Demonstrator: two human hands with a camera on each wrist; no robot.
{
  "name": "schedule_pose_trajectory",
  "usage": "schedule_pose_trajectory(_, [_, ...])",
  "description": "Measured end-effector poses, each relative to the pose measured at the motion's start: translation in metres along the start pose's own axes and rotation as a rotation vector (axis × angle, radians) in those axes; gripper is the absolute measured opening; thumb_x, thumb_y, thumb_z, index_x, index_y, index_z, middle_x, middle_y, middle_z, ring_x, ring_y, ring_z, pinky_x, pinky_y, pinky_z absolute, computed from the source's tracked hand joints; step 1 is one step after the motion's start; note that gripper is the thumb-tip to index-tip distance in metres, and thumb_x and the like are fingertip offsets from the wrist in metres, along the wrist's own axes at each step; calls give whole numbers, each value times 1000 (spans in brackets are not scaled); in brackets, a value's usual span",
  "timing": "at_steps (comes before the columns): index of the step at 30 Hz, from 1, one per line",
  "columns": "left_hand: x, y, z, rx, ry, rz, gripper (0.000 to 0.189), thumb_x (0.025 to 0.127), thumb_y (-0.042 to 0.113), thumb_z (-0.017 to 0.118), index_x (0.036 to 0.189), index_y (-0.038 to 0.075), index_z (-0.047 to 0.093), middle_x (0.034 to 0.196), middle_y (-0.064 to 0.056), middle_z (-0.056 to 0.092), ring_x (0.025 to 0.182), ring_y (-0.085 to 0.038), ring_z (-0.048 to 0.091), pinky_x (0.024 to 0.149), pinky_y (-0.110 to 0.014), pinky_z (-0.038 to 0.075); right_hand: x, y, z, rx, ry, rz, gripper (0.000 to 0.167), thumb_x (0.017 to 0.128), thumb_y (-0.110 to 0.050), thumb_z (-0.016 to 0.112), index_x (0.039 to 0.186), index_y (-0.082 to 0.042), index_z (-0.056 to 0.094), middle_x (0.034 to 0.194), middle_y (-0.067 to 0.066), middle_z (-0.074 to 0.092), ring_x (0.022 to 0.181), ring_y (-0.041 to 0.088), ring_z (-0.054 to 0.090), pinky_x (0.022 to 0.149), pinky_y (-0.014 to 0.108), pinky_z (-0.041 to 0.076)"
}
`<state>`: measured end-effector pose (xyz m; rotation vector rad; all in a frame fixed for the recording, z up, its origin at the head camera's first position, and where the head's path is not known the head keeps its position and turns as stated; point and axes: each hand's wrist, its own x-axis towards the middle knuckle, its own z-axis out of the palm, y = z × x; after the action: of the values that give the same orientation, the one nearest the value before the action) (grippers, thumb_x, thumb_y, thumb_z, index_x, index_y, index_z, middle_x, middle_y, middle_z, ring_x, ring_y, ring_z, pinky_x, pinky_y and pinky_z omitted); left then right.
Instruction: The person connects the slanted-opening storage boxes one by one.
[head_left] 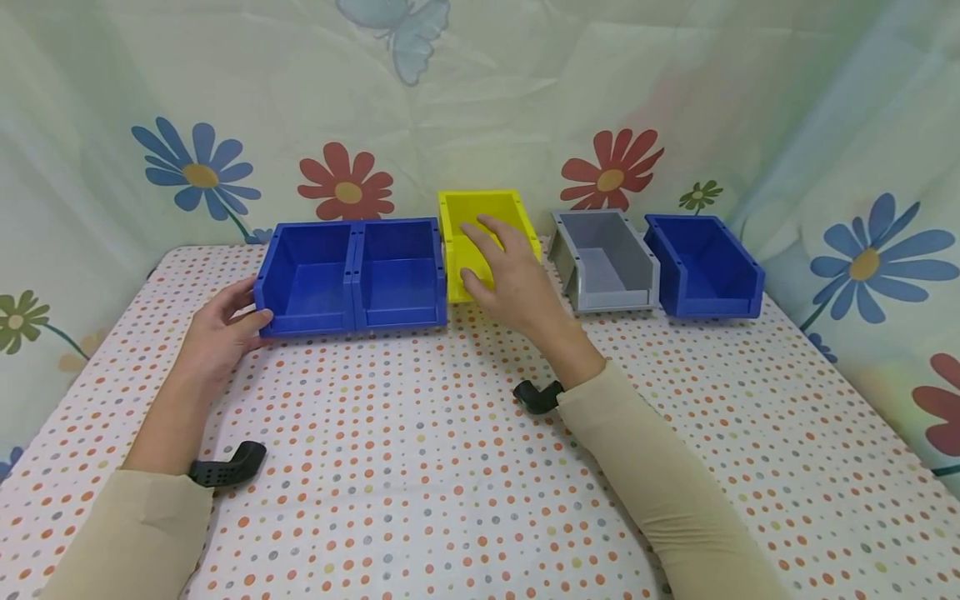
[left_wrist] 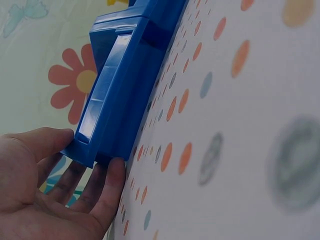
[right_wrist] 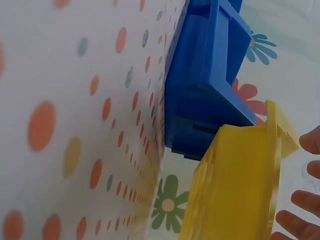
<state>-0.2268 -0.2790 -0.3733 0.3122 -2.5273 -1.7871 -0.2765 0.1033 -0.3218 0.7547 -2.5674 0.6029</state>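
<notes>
At the left end of the row, a blue storage bin is held at its near left corner by my left hand. The left wrist view shows the thumb on the bin's top edge and the fingers against its side and underside. A second blue bin stands flush against its right side. My right hand hovers over the yellow bin, fingers spread and holding nothing. From the right wrist, these fingers appear apart from the yellow bin's rim.
To the right of the yellow bin stand a grey bin and another blue bin, slightly apart. A dotted cloth covers the table. Flowered curtains hang behind and at both sides.
</notes>
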Motion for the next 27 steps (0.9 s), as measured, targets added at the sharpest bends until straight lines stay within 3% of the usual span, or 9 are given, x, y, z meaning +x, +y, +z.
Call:
schedule_pose_trajectory(9, [-2, 1, 1, -13, 1, 9, 63, 109, 24, 54, 165, 28, 26, 169, -13, 30, 149, -36, 41, 88, -17, 58, 5, -7, 8, 55, -103, -1, 59, 104, -27, 62, 158, -19, 42, 166, 13, 32, 144, 35, 45, 117, 49, 45])
schedule_pose_trajectory(11, [-2, 1, 1, -8, 3, 8, 63, 109, 24, 53, 165, 28, 26, 169, -13, 30, 150, -36, 41, 90, -20, 58, 4, -9, 10, 60, -134, 5, 59, 105, -29, 60, 159, -20, 40, 168, 11, 31, 135, 33, 55, 110, 45, 51])
schedule_pose_trajectory(14, [-2, 1, 1, -5, 2, 8, 63, 109, 24, 53, 166, 28, 26, 169, -12, 30, 150, -36, 41, 94, -22, 58, 4, -11, 13, 64, -157, 2, 60, 105, -29, 59, 161, -20, 38, 169, 9, 30, 100, 29, 67, 88, 37, 59])
schedule_pose_trajectory(16, [-2, 1, 1, -8, 1, 7, 63, 109, 24, 53, 166, 27, 26, 169, -12, 30, 150, -36, 41, 94, -23, 58, 4, -11, 14, 59, -157, -6, 60, 105, -29, 58, 161, -19, 38, 169, 8, 31, 76, 24, 63, 73, 33, 56])
schedule_pose_trajectory(18, [-2, 1, 1, -8, 2, 6, 63, 109, 23, 53, 165, 27, 26, 169, -13, 30, 150, -36, 41, 94, -22, 58, 3, -11, 15, 53, -153, -12, 60, 105, -29, 58, 161, -18, 37, 170, 6, 30, 63, 21, 54, 64, 31, 50])
schedule_pose_trajectory(27, [-2, 2, 2, -15, 13, 4, 63, 108, 23, 53, 165, 27, 27, 169, -14, 31, 149, -36, 42, 85, -16, 58, 2, -11, 17, 29, -156, -10, 62, 106, -31, 57, 162, -20, 36, 171, 1, 29, 52, 17, 42, 57, 28, 43])
